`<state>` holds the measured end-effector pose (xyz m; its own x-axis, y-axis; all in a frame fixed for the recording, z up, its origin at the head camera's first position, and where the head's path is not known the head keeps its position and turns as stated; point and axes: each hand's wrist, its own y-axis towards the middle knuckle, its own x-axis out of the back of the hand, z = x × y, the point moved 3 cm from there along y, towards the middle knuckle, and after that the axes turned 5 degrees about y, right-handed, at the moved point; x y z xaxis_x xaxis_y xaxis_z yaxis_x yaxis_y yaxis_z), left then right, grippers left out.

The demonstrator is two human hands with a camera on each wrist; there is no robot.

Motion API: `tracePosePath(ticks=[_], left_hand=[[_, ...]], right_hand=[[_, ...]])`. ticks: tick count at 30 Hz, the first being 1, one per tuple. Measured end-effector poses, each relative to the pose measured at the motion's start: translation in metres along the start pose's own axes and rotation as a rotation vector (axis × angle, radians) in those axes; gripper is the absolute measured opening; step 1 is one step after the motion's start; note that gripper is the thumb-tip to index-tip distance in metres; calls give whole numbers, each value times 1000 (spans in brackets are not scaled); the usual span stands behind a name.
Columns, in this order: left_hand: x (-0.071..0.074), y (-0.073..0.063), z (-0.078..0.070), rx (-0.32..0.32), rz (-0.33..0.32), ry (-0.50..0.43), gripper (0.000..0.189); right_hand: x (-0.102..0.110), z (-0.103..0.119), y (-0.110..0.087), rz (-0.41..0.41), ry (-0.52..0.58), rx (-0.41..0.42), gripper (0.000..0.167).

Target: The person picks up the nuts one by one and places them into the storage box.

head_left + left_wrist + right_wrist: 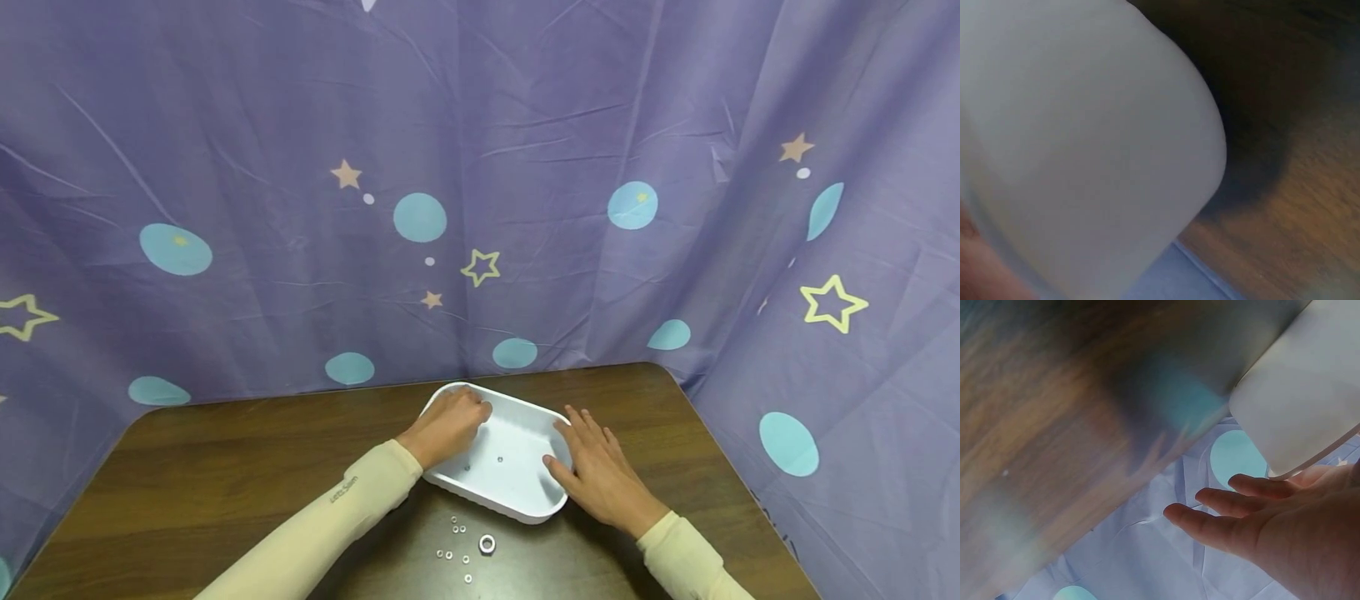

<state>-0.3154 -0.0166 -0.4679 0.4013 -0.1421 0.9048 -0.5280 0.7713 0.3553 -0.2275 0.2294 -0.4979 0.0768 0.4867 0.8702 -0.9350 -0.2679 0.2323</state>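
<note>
A white rectangular tray [517, 496] sits on the wooden table, slightly turned. My left hand [450, 425] reaches over its left end with the fingers curled inside; I cannot tell whether they pinch anything. Two small nuts [500, 459] lie on the tray floor, near that hand. At the tray's right end is my right hand [600, 479], fingers extended and thumb spread, overlapping the rim. In the right wrist view its straight fingers [1210, 526] show beside the tray's outer wall [1304, 394]. The left wrist view is mostly filled by the tray's outer wall [1104, 137].
Several small nuts [449, 555] are scattered on the table [247, 475] in front of the tray. Among them lies one larger nut [487, 544]. A purple curtain [525, 208] with stars and dots hangs behind the table and along its right side.
</note>
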Motion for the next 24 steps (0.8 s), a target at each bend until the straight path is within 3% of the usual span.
tracePosePath(ticks=[12,19,24], left_hand=[[-21,-2,3,37,143,-9,15],[-20,-3,2,44,162,0,13],[-4,-5,0,63,100,-16,14]], right_hand=[[1,1,0,7,8,-2,66],[-1,0,0,3,13,3,66],[-2,0,1,-12,11,4,64]])
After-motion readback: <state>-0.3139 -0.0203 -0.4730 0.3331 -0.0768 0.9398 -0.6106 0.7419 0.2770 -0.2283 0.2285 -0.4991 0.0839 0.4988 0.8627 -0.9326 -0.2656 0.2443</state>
